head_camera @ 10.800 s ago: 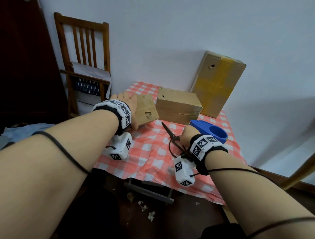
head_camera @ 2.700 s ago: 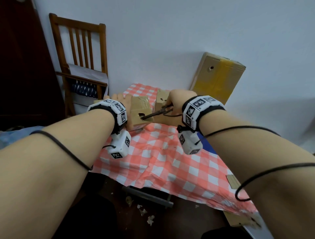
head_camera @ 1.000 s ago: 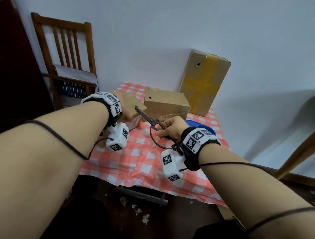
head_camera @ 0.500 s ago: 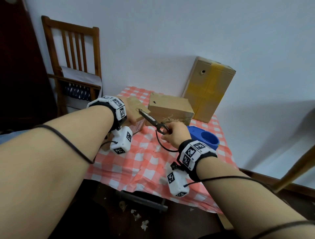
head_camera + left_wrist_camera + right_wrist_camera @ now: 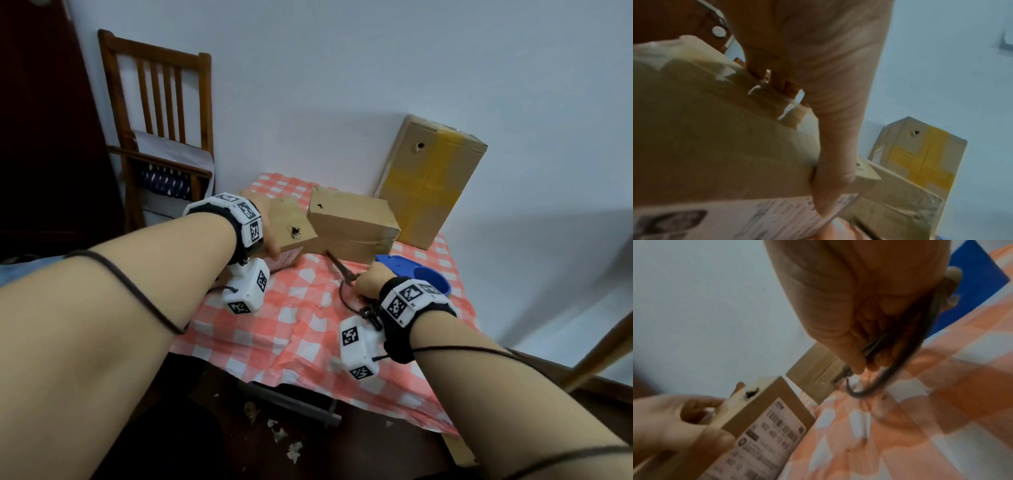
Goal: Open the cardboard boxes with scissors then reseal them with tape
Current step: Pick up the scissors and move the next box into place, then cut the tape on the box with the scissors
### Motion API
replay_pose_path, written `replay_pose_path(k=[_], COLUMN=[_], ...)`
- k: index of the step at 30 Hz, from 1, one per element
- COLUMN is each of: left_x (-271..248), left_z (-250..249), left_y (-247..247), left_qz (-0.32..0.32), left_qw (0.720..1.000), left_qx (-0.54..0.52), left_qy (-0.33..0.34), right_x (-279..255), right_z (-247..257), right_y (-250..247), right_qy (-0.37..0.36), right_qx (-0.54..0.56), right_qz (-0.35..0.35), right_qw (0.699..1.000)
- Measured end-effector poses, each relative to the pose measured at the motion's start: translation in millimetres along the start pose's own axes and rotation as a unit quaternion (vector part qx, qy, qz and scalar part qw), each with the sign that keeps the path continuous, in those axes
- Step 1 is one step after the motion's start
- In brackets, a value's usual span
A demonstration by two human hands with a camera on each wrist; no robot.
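A person's left hand (image 5: 265, 228) grips a small cardboard box (image 5: 291, 230) at the far left of a worktop (image 5: 308, 329) covered in a red-and-white checked cloth, the thumb (image 5: 830, 178) pressed along the box's near face and the other fingers curled over its top edge. The box sits tilted, a ragged hole (image 5: 295, 233) punched in its upper face and a printed label (image 5: 764, 439) on its side. The right hand (image 5: 368, 282) holds a pair of dark scissors (image 5: 340, 269) low over the cloth, fingers wrapped tight round the handles, the blades closed and pointing towards a second, larger box (image 5: 352, 226) lying just beside the first. A tall box (image 5: 431, 178) patched with yellow tape leans against the white wall behind. A blue tape dispenser (image 5: 411, 272) rests near the right hand. A wooden chair (image 5: 154, 113) stands at the left, beyond the worktop.
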State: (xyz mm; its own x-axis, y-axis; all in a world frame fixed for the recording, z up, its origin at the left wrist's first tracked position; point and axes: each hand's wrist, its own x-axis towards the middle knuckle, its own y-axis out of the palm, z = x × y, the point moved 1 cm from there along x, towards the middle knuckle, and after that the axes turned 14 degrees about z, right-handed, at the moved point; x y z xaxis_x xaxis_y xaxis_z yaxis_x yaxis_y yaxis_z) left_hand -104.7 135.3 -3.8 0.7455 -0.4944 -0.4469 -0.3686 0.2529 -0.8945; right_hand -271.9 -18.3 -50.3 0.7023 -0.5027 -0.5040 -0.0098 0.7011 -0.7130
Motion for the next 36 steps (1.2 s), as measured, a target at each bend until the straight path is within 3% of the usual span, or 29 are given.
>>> replay_pose_path(k=[3,6,9,11,13,14,18,21,25,28,33,36], left_x=[28.4,19.2,-11.4,-4.8,12.4,28.4,73.3,34.1,-19.4,-15.7,-15.1,-16.3], left_z=[11.5,7.2,-4.8,-4.4,0.8,4.4,7.0,1.6,-8.8,-5.0,-4.6,-4.0], left_y=[11.9,16.9,15.9,18.6,22.2,24.2,30.6,24.4,16.3,17.9,16.2,17.9], left_qz=[0.026,-0.047,-0.067,-0.068,-0.061,-0.057,-0.023,-0.077,-0.052,-0.078,-0.065,-0.070], left_qw=[0.997,0.995,0.995,0.995,0.995,0.995,0.998,0.994,0.997,0.996,0.997,0.997], left_qx=[0.001,0.056,0.063,0.051,0.053,0.050,0.030,0.060,0.050,0.036,0.043,0.038], left_qy=[-0.076,-0.065,-0.046,-0.050,-0.054,-0.061,-0.058,-0.056,-0.003,0.000,0.004,0.012], right_x=[3.0,-3.8,-10.8,-13.1,-14.9,-16.5,-18.1,-19.2,-12.8,-12.7,-19.5,-18.3], right_z=[5.4,15.2,28.3,38.7,48.3,51.9,59.5,64.1,71.0,72.2,69.8,78.1], right_y=[15.4,16.9,12.2,14.5,19.4,21.3,25.4,26.5,34.1,34.5,24.7,31.5], right_qy=[0.002,-0.012,-0.114,-0.189,-0.201,-0.190,-0.178,-0.186,-0.187,-0.181,-0.184,-0.153], right_qx=[-0.102,-0.194,-0.102,0.107,0.290,0.330,0.309,0.228,0.119,0.161,0.263,0.253], right_qz=[0.018,-0.030,-0.104,-0.073,0.002,0.037,0.067,0.069,0.090,0.113,0.195,0.226], right_qw=[0.995,0.980,0.983,0.973,0.936,0.924,0.932,0.953,0.971,0.964,0.927,0.928])
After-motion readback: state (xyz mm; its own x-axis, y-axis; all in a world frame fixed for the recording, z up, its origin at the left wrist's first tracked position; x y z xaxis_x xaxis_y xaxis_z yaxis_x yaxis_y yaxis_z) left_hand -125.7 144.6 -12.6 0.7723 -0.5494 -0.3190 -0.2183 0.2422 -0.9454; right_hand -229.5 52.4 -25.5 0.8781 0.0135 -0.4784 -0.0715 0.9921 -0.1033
